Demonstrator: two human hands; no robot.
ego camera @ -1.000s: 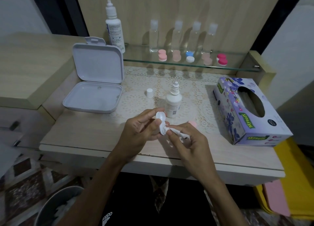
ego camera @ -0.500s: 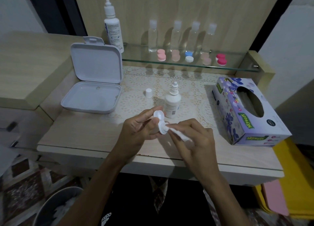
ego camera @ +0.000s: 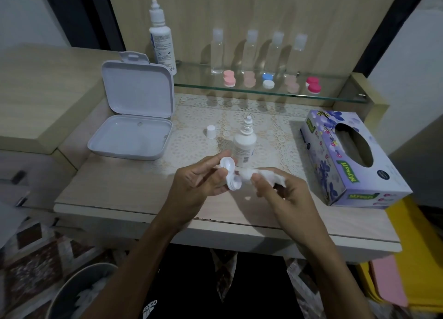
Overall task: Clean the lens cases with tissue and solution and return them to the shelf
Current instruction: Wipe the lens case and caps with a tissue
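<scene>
My left hand point(ego camera: 199, 184) grips a white lens case point(ego camera: 230, 174) above the table's front middle, its two open wells turned to the right. My right hand point(ego camera: 282, 194) pinches a crumpled white tissue point(ego camera: 261, 176) just right of the case's lower well. An uncapped small solution bottle point(ego camera: 244, 146) stands right behind my hands, its white cap point(ego camera: 211, 131) to its left. On the glass shelf point(ego camera: 335, 96) sit several capped lens cases: pink point(ego camera: 229, 78), peach point(ego camera: 249, 79), blue-and-white point(ego camera: 268, 80), peach point(ego camera: 292, 84), magenta point(ego camera: 313, 84).
An open white plastic box point(ego camera: 130, 136) lies at the table's left. A tissue box point(ego camera: 352, 158) sits at the right. A tall solution bottle point(ego camera: 161, 40) and several clear bottles point(ego camera: 251, 50) stand on the shelf. A bin point(ego camera: 79, 292) with used tissue is on the floor, lower left.
My right hand drew the tissue out of the case's well and shifted slightly right. The tissue now shows bunched between my fingers. My left hand keeps its hold on the case.
</scene>
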